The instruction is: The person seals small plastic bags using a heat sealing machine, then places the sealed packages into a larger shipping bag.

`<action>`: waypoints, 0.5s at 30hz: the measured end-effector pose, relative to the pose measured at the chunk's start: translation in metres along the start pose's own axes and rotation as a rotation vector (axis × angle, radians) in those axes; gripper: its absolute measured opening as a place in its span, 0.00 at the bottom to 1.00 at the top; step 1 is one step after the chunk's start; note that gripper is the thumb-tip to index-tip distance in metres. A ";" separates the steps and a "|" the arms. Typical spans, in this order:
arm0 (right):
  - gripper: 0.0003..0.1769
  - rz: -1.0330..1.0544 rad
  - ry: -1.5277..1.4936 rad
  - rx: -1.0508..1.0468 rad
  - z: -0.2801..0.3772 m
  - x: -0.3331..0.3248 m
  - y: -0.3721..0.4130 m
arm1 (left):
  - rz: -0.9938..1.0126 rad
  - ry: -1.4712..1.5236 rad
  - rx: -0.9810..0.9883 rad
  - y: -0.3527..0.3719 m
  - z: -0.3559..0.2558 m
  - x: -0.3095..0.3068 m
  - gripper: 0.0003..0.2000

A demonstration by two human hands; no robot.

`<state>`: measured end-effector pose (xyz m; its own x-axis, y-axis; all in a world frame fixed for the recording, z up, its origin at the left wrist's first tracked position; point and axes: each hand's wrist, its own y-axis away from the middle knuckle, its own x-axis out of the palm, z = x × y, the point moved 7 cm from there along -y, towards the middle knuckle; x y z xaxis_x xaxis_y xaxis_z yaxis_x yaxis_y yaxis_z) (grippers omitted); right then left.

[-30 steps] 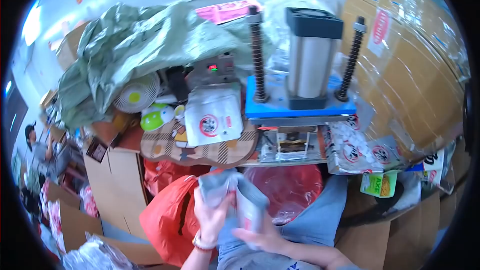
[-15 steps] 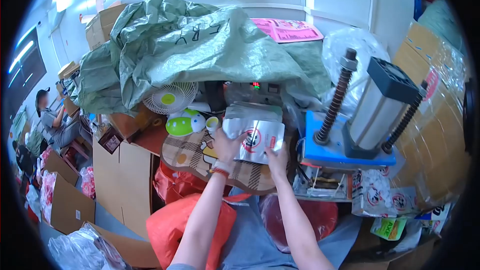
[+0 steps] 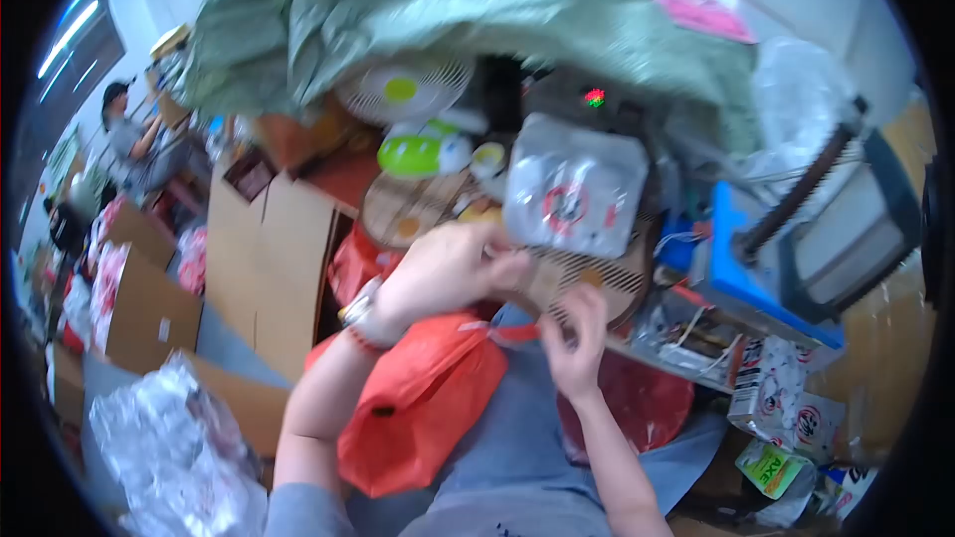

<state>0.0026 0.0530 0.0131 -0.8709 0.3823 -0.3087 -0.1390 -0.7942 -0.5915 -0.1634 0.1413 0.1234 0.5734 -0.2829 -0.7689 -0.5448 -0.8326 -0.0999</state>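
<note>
A stack of silvery clear pouches (image 3: 577, 194) with a red round print lies on the brown patterned board (image 3: 413, 204), apart from both hands. My left hand (image 3: 448, 273) is over the front of the board, near the pouches' lower left corner. It is blurred, its fingers bent with a gap to the thumb, and no object shows in it. My right hand (image 3: 577, 343) is at the board's front edge, fingers loosely bent and apart, likewise holding nothing visible. Beneath my left forearm, a red bag (image 3: 428, 403) rests on my lap.
A green and white toy-like object (image 3: 423, 151), a small cup (image 3: 487, 159) and a fan (image 3: 403, 89) stand behind the board. To the right is a blue-based press (image 3: 766, 268). Cardboard boxes (image 3: 264, 268) stand left; another person (image 3: 144, 139) sits farther off.
Both hands have let go of the pouches and drawn back toward my body. The pouches now lie on the board. The view has tilted down and shifted left.
</note>
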 end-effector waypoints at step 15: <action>0.21 0.434 0.589 -0.296 0.030 0.162 0.039 | -0.303 -0.436 -0.503 0.230 0.320 0.057 0.20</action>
<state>-0.1577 0.0694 -0.0380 -0.4139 0.3199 -0.8523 0.3594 -0.8027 -0.4759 -0.4520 0.0863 -0.1453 0.3011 0.1224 -0.9457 0.0064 -0.9920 -0.1264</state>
